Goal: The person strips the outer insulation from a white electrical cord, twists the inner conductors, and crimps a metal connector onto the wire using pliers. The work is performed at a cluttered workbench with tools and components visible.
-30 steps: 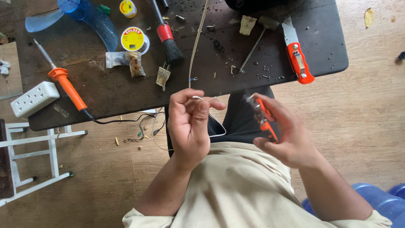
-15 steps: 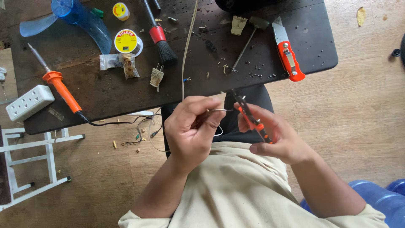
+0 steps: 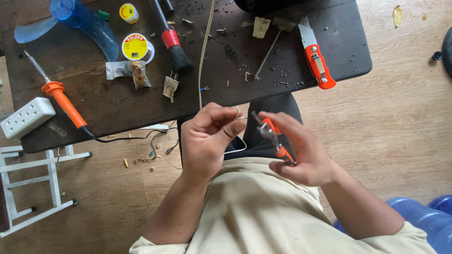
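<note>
The left hand (image 3: 207, 136) is closed, its fingers pinching the end of a thin white wire (image 3: 203, 56). The wire's long axis runs from the hand away to the far side, across the dark table (image 3: 329, 28). The right hand (image 3: 296, 150) is clamped around small orange-handled pliers (image 3: 273, 138), whose tip points to the left and far, just beside the pinched wire end. Farther on the table lie an orange utility knife (image 3: 319, 63) at the right and an orange soldering iron (image 3: 59, 96) at the left.
</note>
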